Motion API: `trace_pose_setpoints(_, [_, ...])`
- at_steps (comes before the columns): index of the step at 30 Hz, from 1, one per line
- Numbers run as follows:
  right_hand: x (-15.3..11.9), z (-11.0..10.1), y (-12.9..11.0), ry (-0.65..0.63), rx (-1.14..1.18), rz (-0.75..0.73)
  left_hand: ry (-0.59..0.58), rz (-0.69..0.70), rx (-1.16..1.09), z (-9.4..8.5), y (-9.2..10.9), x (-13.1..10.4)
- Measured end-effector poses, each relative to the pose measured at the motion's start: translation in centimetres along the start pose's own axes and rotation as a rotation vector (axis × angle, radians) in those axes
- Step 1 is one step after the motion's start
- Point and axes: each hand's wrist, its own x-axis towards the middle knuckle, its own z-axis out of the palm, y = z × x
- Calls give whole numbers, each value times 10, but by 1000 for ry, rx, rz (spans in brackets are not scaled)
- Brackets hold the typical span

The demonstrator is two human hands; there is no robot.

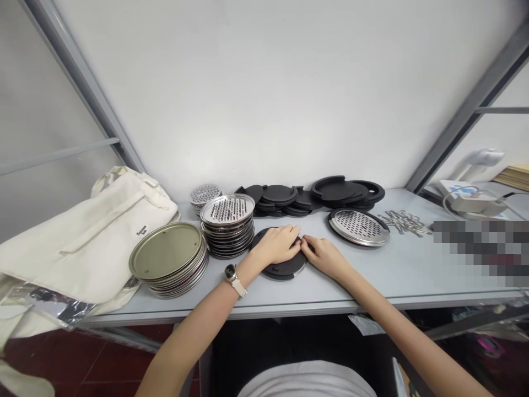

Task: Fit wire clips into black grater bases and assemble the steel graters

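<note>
A black round disc (285,270) lies on the table in front of me, with a strip of shiny metal at its near right edge. My left hand (281,243) presses over it from the left, fingers closed on its top and far right rim. At that same rim my right hand (322,255) is pinched, fingertips close to the left ones. A tiny glint shows between the hands; what the right fingers hold is hidden. Right of them, a perforated metal grater disc (359,226) sits in a black holder. Beyond it is a pile of bent wire clips (407,222).
On the left stand stacks of olive-topped metal discs (167,251), grater discs (228,212) and smaller perforated discs (205,194). Black plastic holders (281,196) are heaped by the wall. A cream bag (95,237) covers the left end; a white device with cables (475,196) is far right.
</note>
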Motion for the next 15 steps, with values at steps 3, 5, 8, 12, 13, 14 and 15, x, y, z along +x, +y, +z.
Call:
trace_pose_setpoints(3, [0,0,0,4,-1,-4,5,4,-2,0,0,0])
trace_pose_setpoints(5, [0,0,0,2,-1,-4,-4,-2,-8,-1,0,0])
trace_pose_setpoints(8, [0,0,0,-6,2,-2,-14,-8,-18,-1,1,0])
trace_pose_setpoints(12, [0,-1,0,-15,5,-3,-3,-9,-20,1,0,0])
trace_pose_setpoints(13, [0,-1,1,-15,5,-4,6,-7,-15,1,0,0])
trace_pose_setpoints(14, [1,0,1,-15,6,-6,15,-2,-11,2,-1,0])
trace_pose_setpoints(15, [1,0,1,-14,7,-7,24,4,-6,2,-1,0])
